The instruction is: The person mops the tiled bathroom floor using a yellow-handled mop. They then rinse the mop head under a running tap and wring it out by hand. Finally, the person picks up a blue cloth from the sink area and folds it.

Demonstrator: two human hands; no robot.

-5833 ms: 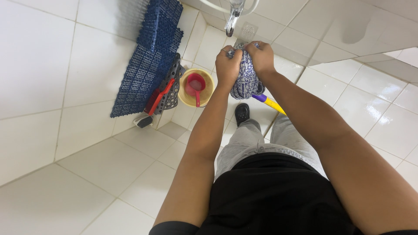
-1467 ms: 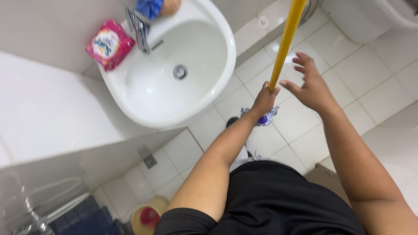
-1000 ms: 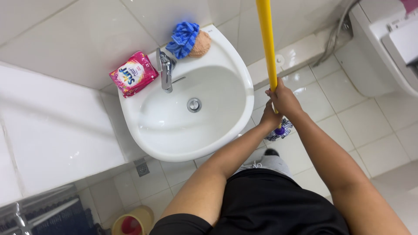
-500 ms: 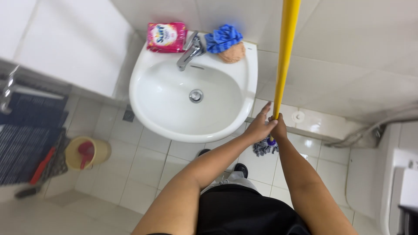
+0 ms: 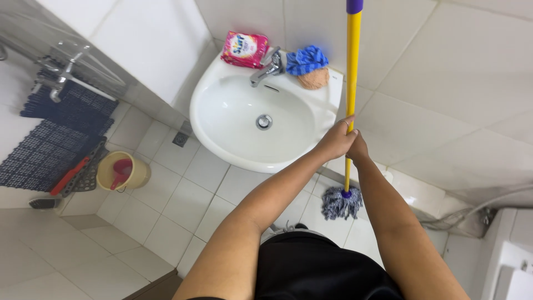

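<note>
Both hands grasp the same yellow mop handle (image 5: 352, 72), one next to the other. The left hand (image 5: 335, 143) is wrapped around the pole from the side of the sink, and the right hand (image 5: 358, 149) is clenched on the pole just beside it, touching the left hand; most of its fingers are hidden behind the left hand. The handle stands almost upright and has a purple cap at its top. Below the hands it goes down to the mop head (image 5: 340, 203), a bundle of grey and blue strings that rests on the white tiled floor (image 5: 183, 211), near the wall and below the right edge of the sink.

The white sink (image 5: 261, 119) hangs on the wall, just to the left of the hands. On its back rim lie a pink packet (image 5: 245, 49), a metal tap (image 5: 266, 68), a blue cloth (image 5: 306, 59) and a tan sponge (image 5: 313, 79) under the cloth. On the floor at the left stands a yellow bucket (image 5: 123, 172) with a red scoop (image 5: 121, 174) inside, and beside it lies a dark blue plastic grid mat (image 5: 50, 139).
</note>
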